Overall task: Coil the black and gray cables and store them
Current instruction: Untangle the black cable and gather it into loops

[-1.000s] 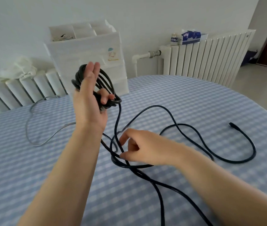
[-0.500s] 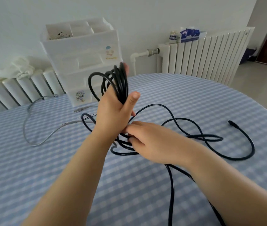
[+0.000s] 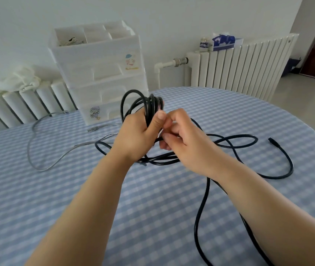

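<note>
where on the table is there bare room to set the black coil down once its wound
Bare checked cloth on the table, nearer than the gray cable and beside the left forearm. Crowded right of the hands, where loose black cable loops. Drawer unit blocks the far edge.

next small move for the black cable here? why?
Probably draw another length of slack up with the right hand and lay it as one more loop onto the bundle. The left hand grips several black cable loops upright, the right hand pinches the strand right beside it, and much of the cable lies loose on the table, its plug end free.
</note>
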Available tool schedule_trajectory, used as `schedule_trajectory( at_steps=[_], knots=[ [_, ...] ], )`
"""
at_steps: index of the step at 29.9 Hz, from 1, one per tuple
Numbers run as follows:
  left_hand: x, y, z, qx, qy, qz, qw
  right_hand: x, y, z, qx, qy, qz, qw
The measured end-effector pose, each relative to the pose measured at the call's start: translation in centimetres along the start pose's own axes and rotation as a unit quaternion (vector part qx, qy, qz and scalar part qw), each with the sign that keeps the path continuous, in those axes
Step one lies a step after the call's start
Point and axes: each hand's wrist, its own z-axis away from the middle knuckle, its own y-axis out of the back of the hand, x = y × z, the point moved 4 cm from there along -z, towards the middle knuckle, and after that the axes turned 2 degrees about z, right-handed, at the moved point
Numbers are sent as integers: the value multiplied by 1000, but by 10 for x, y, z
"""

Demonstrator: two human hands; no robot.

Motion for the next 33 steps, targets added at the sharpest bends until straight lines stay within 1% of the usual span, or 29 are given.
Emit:
schedule_trajectory(
  at_steps=[4,8,10,12,13,14,16,17,18,20,22,23,24,26,27,28,29,30,32,33],
  knots=[
    [4,-9,0,-82,-11,-22,996,10,7,-4,70,6,15,997],
    [6,-13,-1,-180,30,42,982,11,12,-5,88,12,48,995],
    [7,-12,0,-227,47,46,972,11,14,-6,86,-8,50,995],
    [8,-14,3,-268,61,7,961,14,17,-7,89,-41,33,995],
    [7,-15,3,-271,64,-32,960,15,19,-7,92,-56,16,994],
    [4,-16,3,-257,64,-78,961,16,21,-8,94,-68,-9,993],
    [0,-14,0,-191,66,-155,967,20,22,-9,85,-88,-63,990],
    [-2,-12,-2,-155,73,-177,969,22,22,-9,65,-102,-81,989],
    [-4,-9,-4,-120,81,-194,970,25,21,-9,32,-121,-83,989],
    [-5,4,-7,-34,90,-215,972,32,18,-6,-67,-172,-41,982],
    [-8,23,-8,71,105,-189,974,40,8,0,-179,-218,20,959],
    [-10,30,-7,110,113,-159,975,43,2,2,-224,-233,48,945],
    [-11,33,-6,131,120,-136,975,45,-2,4,-251,-244,71,934],
    [-11,29,-4,148,133,-110,974,49,-4,3,-263,-252,132,922],
    [-10,26,-3,159,139,-99,973,50,-2,1,-249,-246,178,920],
    [-8,23,-2,172,146,-84,971,49,2,-1,-215,-236,231,919],
    [-7,21,-2,188,162,-56,967,49,7,-5,-159,-219,283,920],
    [-8,20,-3,201,185,-12,962,47,14,-8,-86,-196,322,922],
    [-14,18,-3,210,227,104,945,39,22,-9,53,-147,328,931],
    [-15,16,-2,204,236,152,938,33,23,-9,96,-120,313,937]
  ],
)
